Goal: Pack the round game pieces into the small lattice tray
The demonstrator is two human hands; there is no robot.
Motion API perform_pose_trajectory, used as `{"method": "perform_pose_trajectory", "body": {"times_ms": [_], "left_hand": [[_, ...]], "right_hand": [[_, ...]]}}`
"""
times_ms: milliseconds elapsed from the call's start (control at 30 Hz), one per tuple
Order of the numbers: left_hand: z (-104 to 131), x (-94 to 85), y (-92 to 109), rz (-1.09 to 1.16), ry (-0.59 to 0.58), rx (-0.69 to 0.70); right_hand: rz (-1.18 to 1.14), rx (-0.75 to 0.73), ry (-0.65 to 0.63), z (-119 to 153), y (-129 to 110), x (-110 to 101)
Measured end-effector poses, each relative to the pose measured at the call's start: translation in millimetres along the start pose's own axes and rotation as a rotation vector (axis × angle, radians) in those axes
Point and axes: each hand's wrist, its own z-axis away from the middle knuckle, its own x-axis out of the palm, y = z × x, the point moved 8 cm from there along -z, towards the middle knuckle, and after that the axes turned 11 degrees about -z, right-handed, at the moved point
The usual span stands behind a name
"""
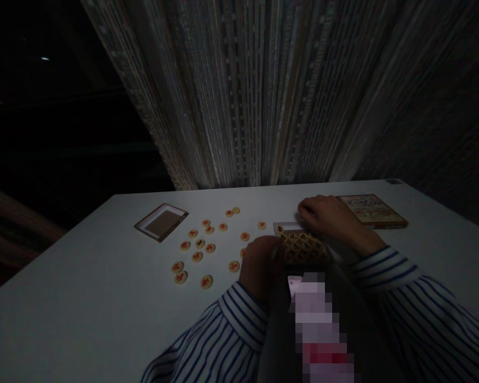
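In the head view a shallow box [303, 255] lies before me, with round Chinese chess pieces [299, 242] set in rows inside. My left hand [263, 263] is curled at the box's left side, its thumb over the edge and the other fingers mostly hidden. At the upper right edge of the box, my right hand [325, 215] has its fingers bent inward; whatever they may hold is hidden. Loose chess pieces [197, 256], mostly with red characters, are scattered on the table left of my left hand. One loose piece [199, 243] bears a dark character.
An open, brown-edged tray or lid [162, 222] rests at the table's left. A flat box with a printed cover [371, 210] lies at right. The white table [104, 298] ends at a striped curtain [255, 96]. A lit, pixelated screen [319, 319] shows below the box. The room is dark.
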Motion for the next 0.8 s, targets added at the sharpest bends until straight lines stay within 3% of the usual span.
{"method": "perform_pose_trajectory", "body": {"times_ms": [133,300,433,600,800], "left_hand": [[-5.6,-28.3,-11.0,0.135,0.133,-0.127],[-6.6,-70.1,-41.8,0.332,0.350,-0.345],[-5.5,-90.4,-60.0,0.379,0.413,-0.415],[-10.0,-95.7,-60.5,0.347,0.332,-0.362],[-11.1,-76.8,-37.2,0.112,0.115,-0.072]], "right_hand": [[-0.054,-0.037,0.093,1.2,-4.0,-11.4],[-0.099,-0.070,0.190,5.0,-11.2,-28.8],[-0.133,-0.106,0.236,8.5,-18.2,-39.8],[-0.192,-0.168,0.271,14.9,-31.4,-52.8],[-0.257,-0.174,0.230,34.9,-40.5,-45.0]]}}
